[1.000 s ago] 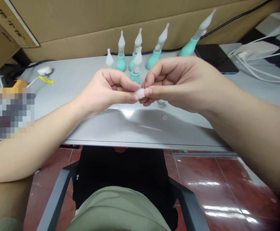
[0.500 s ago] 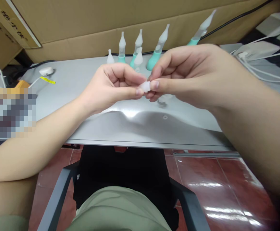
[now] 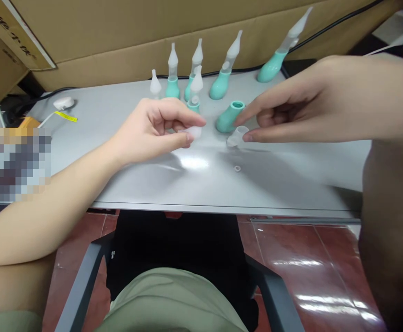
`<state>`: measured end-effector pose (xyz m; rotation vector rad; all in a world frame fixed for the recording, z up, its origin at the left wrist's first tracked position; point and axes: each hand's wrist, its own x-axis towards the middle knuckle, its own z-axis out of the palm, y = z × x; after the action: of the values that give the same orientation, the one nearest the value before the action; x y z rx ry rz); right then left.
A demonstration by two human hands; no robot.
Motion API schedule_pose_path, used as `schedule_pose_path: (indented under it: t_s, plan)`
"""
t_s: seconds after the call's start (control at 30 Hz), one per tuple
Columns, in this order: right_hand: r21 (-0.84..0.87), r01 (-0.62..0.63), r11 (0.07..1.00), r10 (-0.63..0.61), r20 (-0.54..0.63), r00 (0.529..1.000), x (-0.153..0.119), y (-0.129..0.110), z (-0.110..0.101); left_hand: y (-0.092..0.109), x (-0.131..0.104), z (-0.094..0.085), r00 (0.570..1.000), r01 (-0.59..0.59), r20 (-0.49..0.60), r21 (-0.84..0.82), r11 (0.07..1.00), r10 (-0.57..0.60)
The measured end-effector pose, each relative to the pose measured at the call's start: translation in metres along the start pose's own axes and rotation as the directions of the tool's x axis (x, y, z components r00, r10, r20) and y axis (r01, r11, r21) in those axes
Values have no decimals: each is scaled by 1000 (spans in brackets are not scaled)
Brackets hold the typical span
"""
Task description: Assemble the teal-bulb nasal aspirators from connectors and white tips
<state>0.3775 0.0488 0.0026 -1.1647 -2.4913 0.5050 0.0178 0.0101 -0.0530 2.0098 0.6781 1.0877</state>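
My left hand (image 3: 163,124) is closed in a pinch around a small white silicone nozzle tip (image 3: 195,133), partly hidden by the thumb and fingers. To the right, my right hand (image 3: 291,108) has its thumb and index finger apart. Its thumb tip is at the edge of a clear plastic connector tube (image 3: 236,137) on the table; I cannot tell whether they touch. Just behind that tube leans a teal squeeze bulb (image 3: 227,119) with an open neck, the index fingertip beside it. A small white ring (image 3: 237,168) lies nearer the table's front edge.
Several assembled teal nasal aspirators (image 3: 220,85) stand along the back of the grey table (image 3: 135,184), before a cardboard wall (image 3: 118,37). A white plug-like piece (image 3: 63,103) and a yellow-tagged cable (image 3: 65,116) are at left. A black cable runs behind.
My right hand has let go of the white nozzle tip and moved right and down to the clear tube. The left hand keeps the tip and has shifted slightly left.
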Motion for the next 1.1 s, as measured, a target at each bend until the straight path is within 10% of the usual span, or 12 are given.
schedule_pose_path:
  t_s: [0.43, 0.63, 1.1]
  plan:
    - [-386, -178, 905, 271, 200, 942, 10, -27, 4, -4, -5, -2, 982, -132, 178, 448, 884, 56]
    - [9, 12, 1000, -12, 82, 997, 0, -34, 7, -10, -4, 0, 975, -138, 213, 386, 912, 57]
    - [563, 47, 825, -51, -8, 999, 10, -58, 54, 2, 2, 7, 998, -56, 26, 289, 956, 51]
